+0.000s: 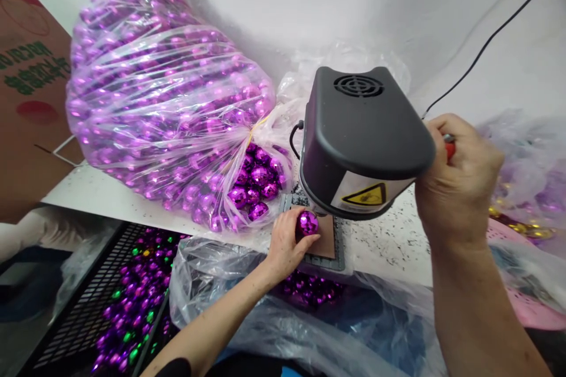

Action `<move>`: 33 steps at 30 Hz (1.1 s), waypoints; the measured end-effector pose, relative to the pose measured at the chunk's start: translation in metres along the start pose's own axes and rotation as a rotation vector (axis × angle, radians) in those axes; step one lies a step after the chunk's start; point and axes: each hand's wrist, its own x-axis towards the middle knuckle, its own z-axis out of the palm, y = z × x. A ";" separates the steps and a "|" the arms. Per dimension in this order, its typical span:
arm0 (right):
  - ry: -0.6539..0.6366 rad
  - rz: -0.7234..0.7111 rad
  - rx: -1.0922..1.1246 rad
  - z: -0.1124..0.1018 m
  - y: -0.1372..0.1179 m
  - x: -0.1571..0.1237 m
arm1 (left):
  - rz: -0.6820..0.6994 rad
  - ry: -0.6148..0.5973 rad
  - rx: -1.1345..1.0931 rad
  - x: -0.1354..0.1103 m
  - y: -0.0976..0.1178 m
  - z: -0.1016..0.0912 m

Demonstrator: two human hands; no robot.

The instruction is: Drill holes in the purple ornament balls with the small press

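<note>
Centre frame: left hand (285,241) pinches a purple ball (308,222) under the machine (362,141); right hand (457,179) is closed round its lever (450,147). The ball wants holding steady.

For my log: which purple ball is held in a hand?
The purple ball in the left hand, under the black machine; the others lie loose, untouched.

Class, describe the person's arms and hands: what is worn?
Both the left hand and right hand are bare: no gloves, rings or watch show. The forearms are bare too; a black sleeve shows near the left elbow.
</note>
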 end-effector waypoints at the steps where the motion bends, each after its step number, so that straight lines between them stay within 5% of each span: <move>1: -0.002 -0.002 0.006 0.000 0.000 0.000 | 0.021 0.000 0.034 0.001 0.000 0.002; 20: 0.023 -0.049 -0.013 -0.002 0.003 -0.004 | 0.102 -0.172 0.111 0.008 -0.005 0.010; 27: 0.239 -0.219 -0.254 -0.009 0.004 -0.055 | 0.099 -0.186 0.091 0.007 -0.003 0.008; 33: 0.062 -0.280 -0.053 -0.012 0.020 -0.098 | 0.072 -0.205 0.049 0.007 -0.002 0.008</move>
